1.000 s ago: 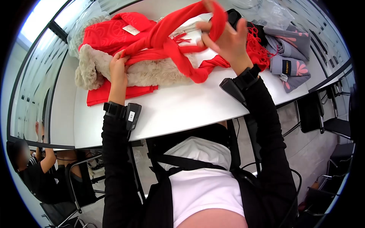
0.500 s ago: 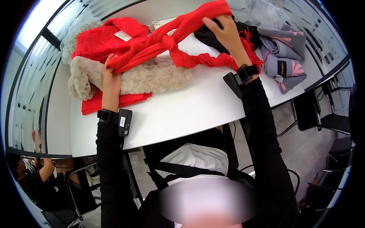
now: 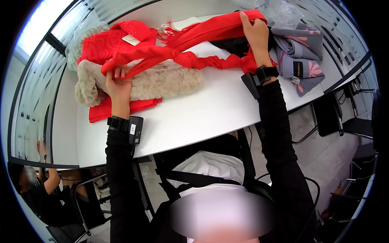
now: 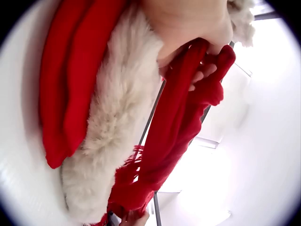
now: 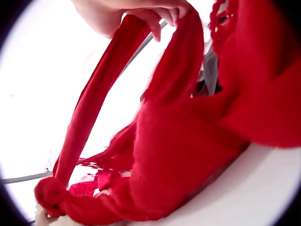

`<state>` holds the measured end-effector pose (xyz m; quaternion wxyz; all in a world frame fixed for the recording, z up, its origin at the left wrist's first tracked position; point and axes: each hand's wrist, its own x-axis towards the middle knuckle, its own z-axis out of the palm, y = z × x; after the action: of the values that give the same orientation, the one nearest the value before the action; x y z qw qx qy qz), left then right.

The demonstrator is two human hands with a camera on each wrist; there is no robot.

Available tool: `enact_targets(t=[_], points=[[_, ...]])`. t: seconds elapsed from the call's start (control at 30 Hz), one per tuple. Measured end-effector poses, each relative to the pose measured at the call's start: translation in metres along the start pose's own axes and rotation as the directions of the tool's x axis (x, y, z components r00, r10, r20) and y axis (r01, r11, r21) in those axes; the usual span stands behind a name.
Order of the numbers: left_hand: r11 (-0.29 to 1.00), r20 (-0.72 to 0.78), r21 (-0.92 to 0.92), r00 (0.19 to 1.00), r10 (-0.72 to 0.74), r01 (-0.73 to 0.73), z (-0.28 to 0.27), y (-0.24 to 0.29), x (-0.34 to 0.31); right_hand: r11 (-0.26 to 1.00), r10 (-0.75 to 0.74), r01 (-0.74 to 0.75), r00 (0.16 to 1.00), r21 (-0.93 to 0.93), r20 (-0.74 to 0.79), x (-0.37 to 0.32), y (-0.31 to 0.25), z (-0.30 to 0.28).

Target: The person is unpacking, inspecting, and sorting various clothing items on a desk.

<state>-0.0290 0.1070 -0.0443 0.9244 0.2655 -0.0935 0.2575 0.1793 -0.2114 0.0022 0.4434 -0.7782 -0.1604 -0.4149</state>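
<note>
A long red scarf (image 3: 210, 30) stretches between both hands over the table. My left hand (image 3: 118, 87) grips one part of it at the left, fingers curled around the cloth, as the left wrist view also shows. At the upper right, my right hand (image 3: 256, 37) holds a folded-over length of the scarf; in the right wrist view, its fingers (image 5: 153, 23) bend over the cloth. The scarf's fringed end (image 3: 172, 34) lies toward the back middle. Beneath the left hand is a beige fluffy fur piece (image 3: 168, 81), with folded red cloth (image 3: 101, 112) under it.
A red patterned garment with a white tag (image 3: 131, 39) lies at the back left. Grey folded cloth with pink flowers (image 3: 300, 69) sits at the right, near black cloth (image 3: 229, 44) and clear plastic wrap (image 3: 283, 14). The white table's (image 3: 194, 117) front edge faces me.
The right hand, earlier spread inside a scarf loop, now grips the scarf at the upper right. Twisted strands have come apart, and a fringed end now shows at the back middle.
</note>
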Motion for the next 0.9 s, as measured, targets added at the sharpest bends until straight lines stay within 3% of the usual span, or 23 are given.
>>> enact_targets(t=[0.07,0.1,0.2,0.23,0.27,0.33,0.37,0.4,0.47,0.5,0.53,0.6,0.63,0.67,0.73,0.83,0.9], points=[[0.992,-0.108,0.062,0.988,0.113,-0.107,0.006,-0.004,0.0,0.994,0.081,-0.081,0.997,-0.073,0.002,0.008,0.018,-0.005],[0.997,0.007,0.045,0.998,0.057,-0.057,-0.008,0.0,0.002,0.979,0.066,-0.068,0.998,-0.194,-0.019,0.011,0.025,-0.008],[0.999,0.005,0.039,0.999,-0.035,0.034,-0.019,0.004,0.008,0.945,0.283,-0.193,0.888,-0.265,0.363,0.013,0.023,-0.021],[0.996,0.075,0.063,0.995,-0.061,0.056,-0.018,0.003,0.007,0.902,0.428,-0.319,0.746,-0.291,0.51,0.014,0.018,-0.021],[0.984,0.065,0.158,0.994,-0.087,0.076,-0.012,0.003,0.004,0.959,0.282,-0.22,0.689,-0.179,0.667,0.013,0.01,-0.024],[0.934,0.039,0.337,0.989,-0.142,0.12,-0.002,-0.001,0.0,0.905,0.048,-0.406,0.389,0.124,0.92,0.01,0.005,-0.019],[0.901,-0.029,0.421,0.994,-0.104,0.106,0.016,-0.008,-0.006,0.864,-0.067,-0.43,0.416,0.261,0.907,0.004,-0.007,-0.016],[0.892,0.061,0.436,0.986,-0.156,0.114,0.015,-0.009,-0.005,0.805,-0.18,-0.447,0.444,0.391,0.878,-0.006,-0.024,-0.013],[0.873,0.228,0.471,0.939,-0.258,0.125,0.009,-0.008,-0.005,0.838,-0.25,-0.302,0.527,0.454,0.812,-0.022,-0.049,0.0],[0.87,0.206,0.478,0.948,-0.243,0.119,0.014,-0.012,-0.008,0.785,-0.362,-0.247,0.56,0.568,0.745,-0.035,-0.053,0.014],[0.869,0.234,0.459,0.918,-0.319,0.185,0.009,-0.013,-0.006,0.717,-0.468,-0.186,0.586,0.672,0.662,-0.045,-0.056,0.026],[0.848,0.289,0.424,0.84,-0.459,0.318,0.019,-0.016,-0.005,0.783,-0.5,-0.09,0.496,0.615,0.71,-0.055,-0.082,0.014],[0.787,-0.118,0.551,0.959,-0.256,0.278,0.037,-0.03,-0.025,0.729,-0.576,-0.068,0.476,0.681,0.664,-0.06,-0.085,0.016],[0.718,0.061,0.65,0.924,-0.377,0.25,0.038,-0.034,-0.022,0.692,-0.596,-0.145,0.438,0.707,0.673,-0.063,-0.094,0.011],[0.713,-0.006,0.644,0.934,-0.356,0.276,0.046,-0.049,-0.03,0.564,-0.748,-0.093,0.363,0.82,0.556,-0.069,-0.096,0.011],[0.675,-0.077,0.685,0.949,-0.305,0.273,0.06,-0.055,-0.033,0.557,-0.741,-0.126,0.372,0.821,0.56,-0.07,-0.094,0.01],[0.659,-0.095,0.709,0.959,-0.265,0.252,0.056,-0.055,-0.03,0.593,-0.653,-0.322,0.343,0.738,0.675,-0.067,-0.092,0.009]])
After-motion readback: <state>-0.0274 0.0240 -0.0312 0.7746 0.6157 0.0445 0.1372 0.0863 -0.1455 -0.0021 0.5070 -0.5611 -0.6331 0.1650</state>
